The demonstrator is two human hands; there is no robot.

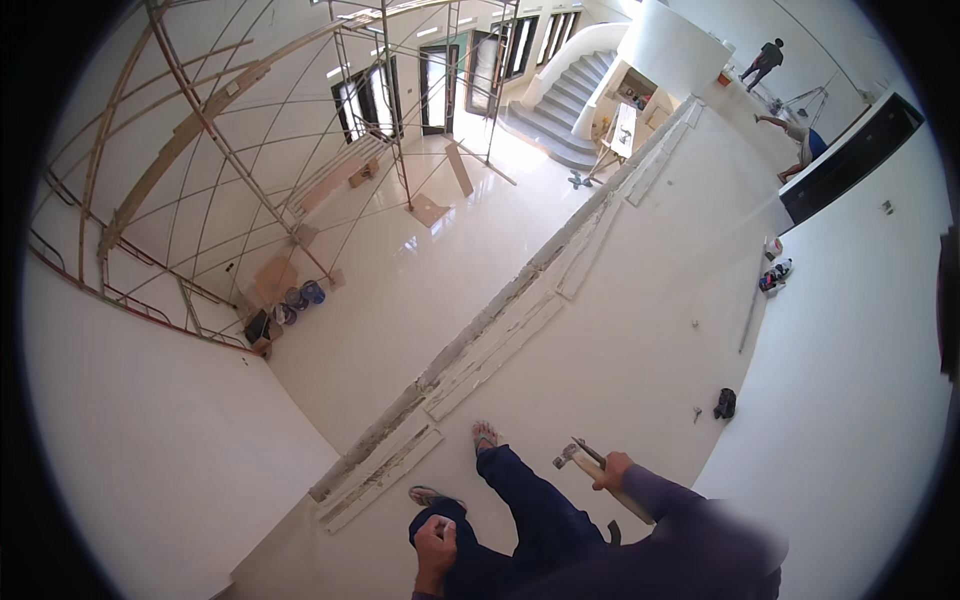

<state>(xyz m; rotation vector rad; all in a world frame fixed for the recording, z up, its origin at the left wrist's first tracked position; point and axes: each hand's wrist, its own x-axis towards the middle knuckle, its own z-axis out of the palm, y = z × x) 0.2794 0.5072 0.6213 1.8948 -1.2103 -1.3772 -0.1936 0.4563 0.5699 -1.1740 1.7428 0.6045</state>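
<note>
My right hand (612, 471) is closed around a hammer (572, 455), its metal head pointing away from me above the pale floor. A thin dark pointed tool (590, 453), perhaps a chisel, sticks out of the same grip beside the hammer. My left hand (435, 547) is curled closed over my left knee; a small greyish bit shows at its fingers, too small to name. Ahead of my sandalled feet runs a rough, broken grey edge (425, 385) of the upper floor, with long narrow strips (500, 350) lying along it.
Beyond that edge is a lower glossy floor (400, 320) with scaffolding (205, 120) and buckets (300, 297). Curved stairs (570, 110) rise at the back. On the right, a black bag (725, 403) and bottles (775, 275) stand along the wall. Two people (765, 63) are far off.
</note>
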